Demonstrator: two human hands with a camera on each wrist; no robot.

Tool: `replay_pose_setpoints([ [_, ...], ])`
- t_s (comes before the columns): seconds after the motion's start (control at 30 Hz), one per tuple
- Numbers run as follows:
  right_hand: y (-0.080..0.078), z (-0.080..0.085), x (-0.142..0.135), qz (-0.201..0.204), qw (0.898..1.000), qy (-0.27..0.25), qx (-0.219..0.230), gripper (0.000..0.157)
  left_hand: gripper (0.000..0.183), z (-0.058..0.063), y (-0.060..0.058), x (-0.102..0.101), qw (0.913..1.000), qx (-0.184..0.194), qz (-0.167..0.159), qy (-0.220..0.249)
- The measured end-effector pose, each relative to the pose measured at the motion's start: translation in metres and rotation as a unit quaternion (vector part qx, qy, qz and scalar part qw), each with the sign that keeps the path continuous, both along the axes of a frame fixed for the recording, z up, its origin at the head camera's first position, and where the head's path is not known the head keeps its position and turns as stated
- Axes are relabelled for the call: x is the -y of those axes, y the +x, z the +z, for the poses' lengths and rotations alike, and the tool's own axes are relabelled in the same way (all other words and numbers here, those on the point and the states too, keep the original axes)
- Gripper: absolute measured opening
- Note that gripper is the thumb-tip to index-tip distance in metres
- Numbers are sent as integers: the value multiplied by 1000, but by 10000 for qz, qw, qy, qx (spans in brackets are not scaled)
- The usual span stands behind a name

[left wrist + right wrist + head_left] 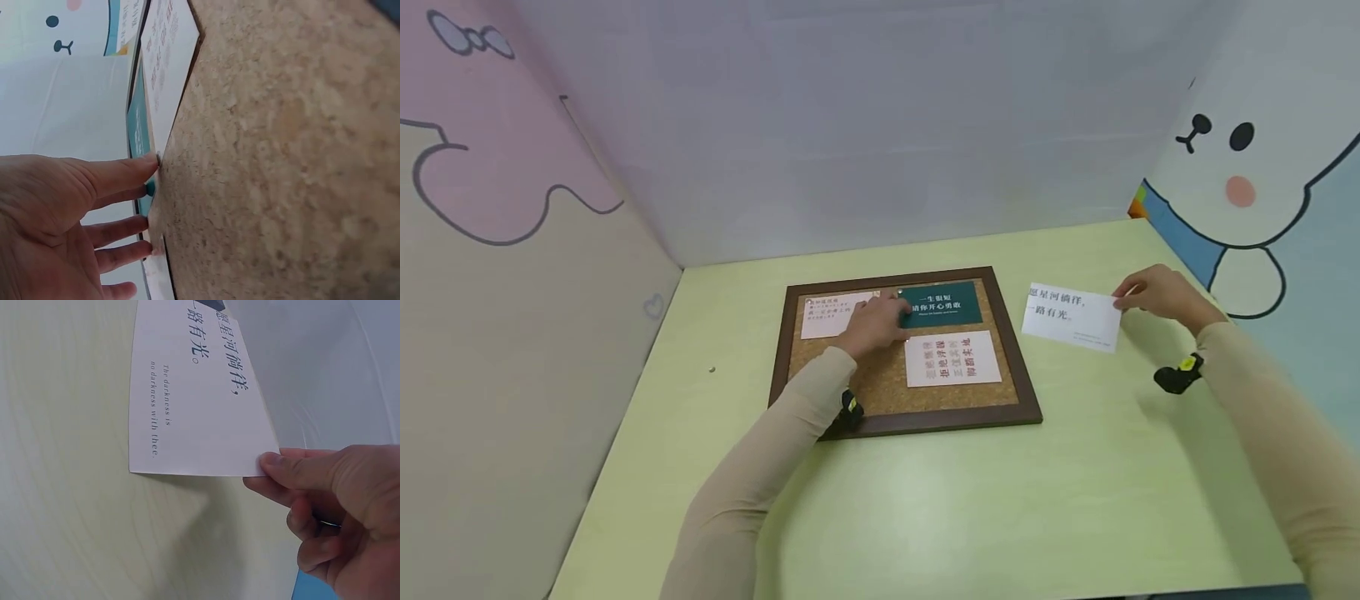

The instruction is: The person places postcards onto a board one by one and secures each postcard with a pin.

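My right hand [1167,292] pinches the edge of a white card [1070,322] between thumb and fingers. In the right wrist view the printed side shows, and the card is tilted up off the table at the right of a framed cork board [887,398]. My left hand [872,323] is over the board, fingers spread. In the left wrist view its thumb touches the corner of a white card with red print [953,363], and its fingertips reach a dark green card [946,305]. Partly behind that hand lies a pale card with small print [829,317].
The board's brown wooden frame [1032,412] lies on a pale yellow-green table [1000,492]. A small round object [712,369] is on the table at the left. White sheeting [880,125] rises behind, with cartoon-printed walls at both sides.
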State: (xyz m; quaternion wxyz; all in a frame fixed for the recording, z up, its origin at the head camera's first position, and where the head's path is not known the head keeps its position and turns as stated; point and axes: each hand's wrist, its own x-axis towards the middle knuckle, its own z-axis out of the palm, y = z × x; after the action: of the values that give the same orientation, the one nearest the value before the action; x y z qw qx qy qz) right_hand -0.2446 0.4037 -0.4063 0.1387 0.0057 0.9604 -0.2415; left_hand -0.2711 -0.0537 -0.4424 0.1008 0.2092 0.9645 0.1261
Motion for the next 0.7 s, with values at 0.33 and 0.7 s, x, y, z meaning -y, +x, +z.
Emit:
replay_pose_setpoints([
  [0.33,5,-5,-5,-248,9975,-663,-66,38,35,-7,20,26,9986,-391,50,354],
  [0.7,4,-7,-8,-301,9942,-1027,39,57,26,-4,33,111,9842,-685,1135,1170],
])
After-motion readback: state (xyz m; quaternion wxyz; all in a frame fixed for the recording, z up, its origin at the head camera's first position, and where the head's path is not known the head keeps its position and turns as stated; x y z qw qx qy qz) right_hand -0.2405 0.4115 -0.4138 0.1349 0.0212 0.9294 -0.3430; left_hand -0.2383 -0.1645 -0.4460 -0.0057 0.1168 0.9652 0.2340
